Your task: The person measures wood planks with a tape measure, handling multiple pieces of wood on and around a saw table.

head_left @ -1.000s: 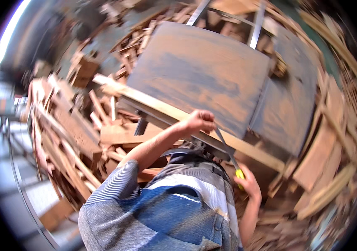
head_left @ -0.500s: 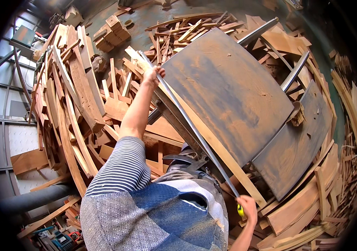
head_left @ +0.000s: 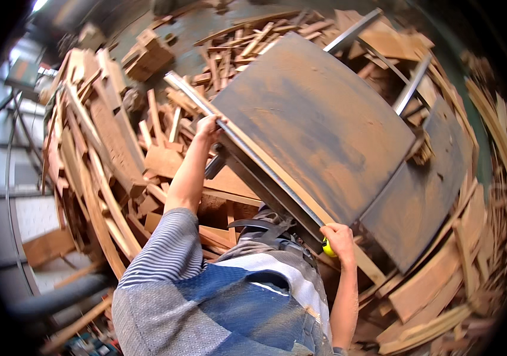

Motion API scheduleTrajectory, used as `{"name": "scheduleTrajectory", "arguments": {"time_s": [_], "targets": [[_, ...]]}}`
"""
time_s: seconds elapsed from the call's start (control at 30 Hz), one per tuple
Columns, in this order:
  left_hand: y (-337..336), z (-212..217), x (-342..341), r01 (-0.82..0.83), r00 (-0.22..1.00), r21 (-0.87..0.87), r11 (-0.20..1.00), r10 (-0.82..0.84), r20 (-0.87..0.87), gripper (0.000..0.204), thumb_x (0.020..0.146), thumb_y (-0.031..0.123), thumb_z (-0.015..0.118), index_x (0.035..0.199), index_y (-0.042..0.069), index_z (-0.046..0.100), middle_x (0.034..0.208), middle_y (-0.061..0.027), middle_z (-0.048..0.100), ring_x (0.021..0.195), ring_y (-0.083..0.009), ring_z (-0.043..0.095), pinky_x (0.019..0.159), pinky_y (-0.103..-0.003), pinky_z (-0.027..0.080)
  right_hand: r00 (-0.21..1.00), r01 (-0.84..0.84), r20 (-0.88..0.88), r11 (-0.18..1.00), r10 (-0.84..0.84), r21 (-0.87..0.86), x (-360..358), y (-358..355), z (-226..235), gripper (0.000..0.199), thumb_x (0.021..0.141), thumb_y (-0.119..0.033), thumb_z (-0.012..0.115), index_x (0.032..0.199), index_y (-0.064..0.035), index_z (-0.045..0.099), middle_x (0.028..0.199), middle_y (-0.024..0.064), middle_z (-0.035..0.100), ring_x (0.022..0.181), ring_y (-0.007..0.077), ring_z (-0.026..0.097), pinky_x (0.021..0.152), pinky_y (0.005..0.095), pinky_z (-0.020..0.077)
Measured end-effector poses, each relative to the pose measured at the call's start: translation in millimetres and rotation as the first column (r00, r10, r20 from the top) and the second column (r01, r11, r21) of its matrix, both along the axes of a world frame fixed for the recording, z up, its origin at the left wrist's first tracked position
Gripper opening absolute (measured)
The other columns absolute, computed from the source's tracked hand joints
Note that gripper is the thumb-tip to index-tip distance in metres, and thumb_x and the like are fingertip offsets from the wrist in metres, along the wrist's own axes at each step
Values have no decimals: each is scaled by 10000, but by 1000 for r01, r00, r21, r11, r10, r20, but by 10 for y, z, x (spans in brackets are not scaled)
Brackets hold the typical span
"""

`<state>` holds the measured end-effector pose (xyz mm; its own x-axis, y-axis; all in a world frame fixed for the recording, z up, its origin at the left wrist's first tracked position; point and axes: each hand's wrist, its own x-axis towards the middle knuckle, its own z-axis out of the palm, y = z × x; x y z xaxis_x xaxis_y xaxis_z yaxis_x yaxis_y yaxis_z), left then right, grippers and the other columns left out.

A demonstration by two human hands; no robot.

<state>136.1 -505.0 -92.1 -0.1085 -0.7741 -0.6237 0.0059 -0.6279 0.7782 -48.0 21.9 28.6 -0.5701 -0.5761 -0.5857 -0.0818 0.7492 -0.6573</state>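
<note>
My right hand is closed around a yellow-green tape measure, at the near end of a long pale wooden strip. From it the silvery tape blade runs up and to the left along the strip. Farther off, my left hand has its fingers closed on the blade at the strip's edge; its thumb is partly hidden. Wood and blade reach past that hand. The strip lies along the near left edge of a dark, dust-covered machine table.
A lower table plate adjoins the large one on the right. Metal rails stick out at its far side. Stacked boards rise at the left, and offcuts pile up behind. A curved black part sits close to my body.
My right hand has moved up and left with the tape measure, nearer the table. The left hand has shifted slightly down and left. The blade now lies closer along the wooden strip.
</note>
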Motion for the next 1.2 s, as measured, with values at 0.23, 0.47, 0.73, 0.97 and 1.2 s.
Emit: {"name": "scheduleTrajectory", "arguments": {"time_s": [0.23,0.47,0.73,0.97,1.2], "targets": [[-314,-504,384,376,923,10,926,-374,-86,213,930,247,691,931,39,645,743,-79,623,679,-190,599,618,-329,519,960,269,-63,962,-272,-49,-428,1684,-113,202,827,-223,713,850,-27,758,789,103,742,772,189,707,746,340,540],[-669,-425,261,216,964,-21,976,-210,163,128,986,141,651,1076,54,678,953,-49,724,834,-192,706,725,-346,629,760,623,-457,720,-462,307,-478,2988,-204,210,784,-307,742,909,-150,806,920,113,767,871,276,738,785,382,565],[-654,-302,280,275,928,-60,960,-248,279,116,959,97,676,1055,33,675,952,-74,711,813,-203,695,695,-335,646,737,659,-516,635,-438,403,-468,2719,-151,212,862,-316,691,942,-133,763,990,142,751,941,354,720,831,462,565],[-539,-242,177,300,918,-10,954,-285,277,127,956,56,668,1071,4,660,961,-84,700,805,-215,692,700,-342,651,762,636,-499,624,-413,454,-506,2742,-129,266,868,-354,696,990,-130,773,1016,158,750,982,355,719,864,461,565],[-467,-219,193,337,912,-57,940,-310,268,117,974,89,661,1079,40,677,967,-61,711,826,-210,698,732,-346,643,782,613,-459,655,-422,443,-561,2665,-74,298,844,-348,695,995,-104,775,1005,176,747,976,365,721,885,469,557]]}}
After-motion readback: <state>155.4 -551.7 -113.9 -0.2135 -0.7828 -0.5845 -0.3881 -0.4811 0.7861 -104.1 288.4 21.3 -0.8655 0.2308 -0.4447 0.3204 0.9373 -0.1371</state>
